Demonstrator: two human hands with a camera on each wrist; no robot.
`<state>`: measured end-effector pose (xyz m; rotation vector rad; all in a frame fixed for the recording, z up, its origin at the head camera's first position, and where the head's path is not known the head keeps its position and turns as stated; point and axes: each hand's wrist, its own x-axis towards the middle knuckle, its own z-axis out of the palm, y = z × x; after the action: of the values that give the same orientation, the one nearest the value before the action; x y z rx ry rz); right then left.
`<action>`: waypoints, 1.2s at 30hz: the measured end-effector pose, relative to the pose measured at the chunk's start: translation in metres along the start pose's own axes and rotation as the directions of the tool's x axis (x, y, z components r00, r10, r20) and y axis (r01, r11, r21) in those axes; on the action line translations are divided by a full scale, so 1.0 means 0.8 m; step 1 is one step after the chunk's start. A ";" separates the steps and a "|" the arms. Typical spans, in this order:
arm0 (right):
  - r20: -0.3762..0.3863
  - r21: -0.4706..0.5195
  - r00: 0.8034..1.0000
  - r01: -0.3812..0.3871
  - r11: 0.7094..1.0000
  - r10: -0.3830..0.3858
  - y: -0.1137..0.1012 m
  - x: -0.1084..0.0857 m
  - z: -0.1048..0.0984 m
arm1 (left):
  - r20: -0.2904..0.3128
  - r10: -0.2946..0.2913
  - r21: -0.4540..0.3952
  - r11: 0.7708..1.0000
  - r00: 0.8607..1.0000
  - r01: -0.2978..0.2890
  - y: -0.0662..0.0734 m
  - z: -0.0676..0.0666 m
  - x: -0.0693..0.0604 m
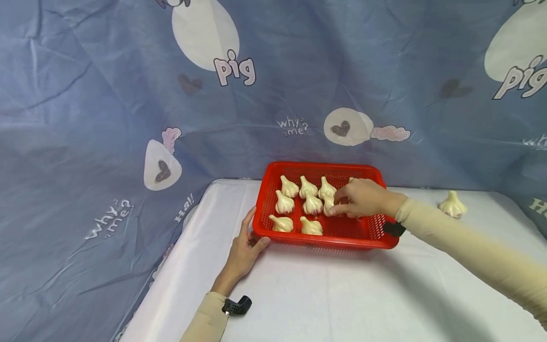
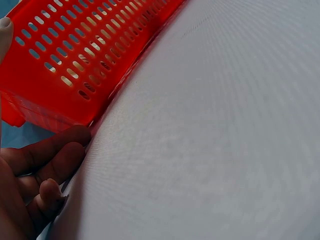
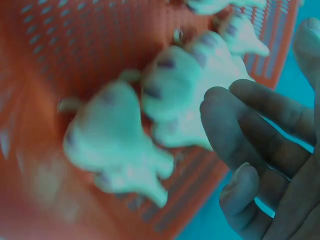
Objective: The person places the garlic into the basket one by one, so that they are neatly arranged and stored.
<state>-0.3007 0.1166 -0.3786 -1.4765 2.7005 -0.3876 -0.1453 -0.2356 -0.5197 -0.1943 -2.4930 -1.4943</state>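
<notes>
A red plastic basket with slotted walls stands on the white-covered table, several garlic bulbs inside in loose rows. My left hand holds its front left corner, thumb at the front rim; in the left wrist view the other fingers curl at the base. My right hand reaches over the basket, fingertips at a garlic bulb near the middle. In the right wrist view thumb and fingers stand apart beside pale bulbs. Another bulb behind this hand is mostly hidden.
One garlic bulb lies on the white cloth to the right of the basket. A blue printed curtain hangs behind the table and down its left side. Dark straps with small devices sit on both wrists.
</notes>
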 end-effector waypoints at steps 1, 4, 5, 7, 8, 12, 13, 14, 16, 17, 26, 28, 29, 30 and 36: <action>-0.014 -0.005 1.000 -0.010 1.000 0.010 0.004 -0.007 -0.007 | 0.000 -0.003 0.002 1.000 1.000 0.003 0.000 0.000 0.000; -0.068 -0.039 0.997 -0.043 0.998 0.040 0.018 -0.030 -0.028 | -0.001 -0.005 0.008 1.000 1.000 0.005 -0.001 0.000 0.000; -0.080 -0.052 0.995 -0.063 0.997 0.059 0.023 -0.038 -0.035 | -0.002 -0.001 0.009 1.000 1.000 0.001 -0.001 0.000 0.000; -0.081 -0.064 0.990 -0.118 0.991 0.112 0.034 -0.057 -0.050 | -0.006 -0.004 0.014 1.000 1.000 0.004 -0.002 -0.001 0.001; -0.084 -0.074 0.986 -0.149 0.986 0.142 0.040 -0.068 -0.058 | -0.007 -0.005 0.015 1.000 1.000 0.005 -0.002 0.000 0.002; -0.086 -0.098 0.958 -0.282 0.954 0.274 0.063 -0.110 -0.077 | -0.009 -0.018 0.017 1.000 1.000 0.018 -0.001 0.000 0.004; -0.086 -0.103 0.946 -0.319 0.942 0.311 0.070 -0.121 -0.080 | -0.009 -0.022 0.019 1.000 1.000 0.022 -0.001 0.000 0.004; -0.082 -0.110 0.935 -0.353 0.929 0.346 0.078 -0.131 -0.081 | -0.008 -0.025 0.019 1.000 1.000 0.025 -0.001 0.000 0.004; -0.076 -0.110 0.908 -0.418 0.902 0.412 0.093 -0.153 -0.084 | -0.005 -0.028 0.026 0.999 1.000 0.028 -0.001 0.000 0.003; -0.071 -0.117 0.893 -0.450 0.885 0.445 0.101 -0.164 -0.085 | -0.004 -0.030 0.027 0.999 1.000 0.031 -0.001 0.000 0.003; -0.048 -0.080 0.819 -0.574 0.815 0.572 0.170 -0.255 -0.080 | -0.012 -0.005 0.073 0.997 1.000 0.006 -0.001 0.001 0.002; -0.037 -0.056 0.814 -0.580 0.812 0.579 0.179 -0.270 -0.074 | -0.018 0.003 0.083 0.997 1.000 -0.002 0.000 0.002 0.002; -0.032 -0.043 0.812 -0.583 0.811 0.583 0.182 -0.276 -0.069 | -0.019 0.007 0.086 0.996 1.000 -0.005 0.002 0.003 0.001; -0.024 -0.030 0.809 -0.588 0.808 0.588 0.185 -0.282 -0.065 | -0.022 0.010 0.094 0.996 1.000 -0.008 0.003 0.004 0.001; -0.038 0.016 0.801 -0.597 0.802 0.597 0.194 -0.298 -0.034 | -0.050 0.020 0.129 0.992 0.999 -0.013 0.007 0.008 -0.001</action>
<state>-0.3025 0.4003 -0.4094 -0.5371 2.9880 -0.3788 -0.1442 -0.2273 -0.5182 -0.1521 -2.5300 -1.3099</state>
